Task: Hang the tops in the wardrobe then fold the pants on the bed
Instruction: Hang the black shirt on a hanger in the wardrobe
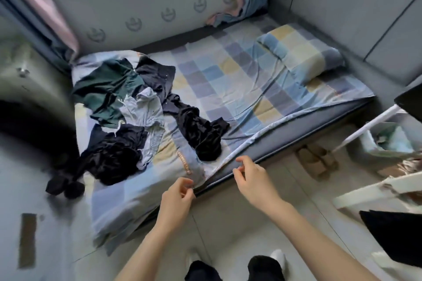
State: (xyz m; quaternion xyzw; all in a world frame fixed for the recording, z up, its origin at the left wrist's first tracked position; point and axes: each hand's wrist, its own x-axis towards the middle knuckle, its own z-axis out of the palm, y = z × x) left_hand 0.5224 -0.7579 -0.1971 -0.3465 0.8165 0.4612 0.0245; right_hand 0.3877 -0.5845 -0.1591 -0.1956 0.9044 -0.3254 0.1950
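Note:
A heap of clothes lies on the left part of the bed (239, 89): a dark green top (105, 89), a pale blue shirt (143, 112), a black garment (198, 130) at the heap's right, and more black cloth (116, 155) trailing off the bed's near left corner. My left hand (175, 198) hovers at the bed's near edge with loosely curled fingers and holds nothing. My right hand (251, 178) hangs just beside it over the mattress edge, fingers also loosely curled and empty. Neither hand touches any garment.
A checked pillow (301, 52) lies at the bed's far right. Slippers (317, 157) sit on the floor under the bed's edge. A white rack (370, 121) and a bin (388, 141) stand at the right. Curtains (45, 7) hang at the back left.

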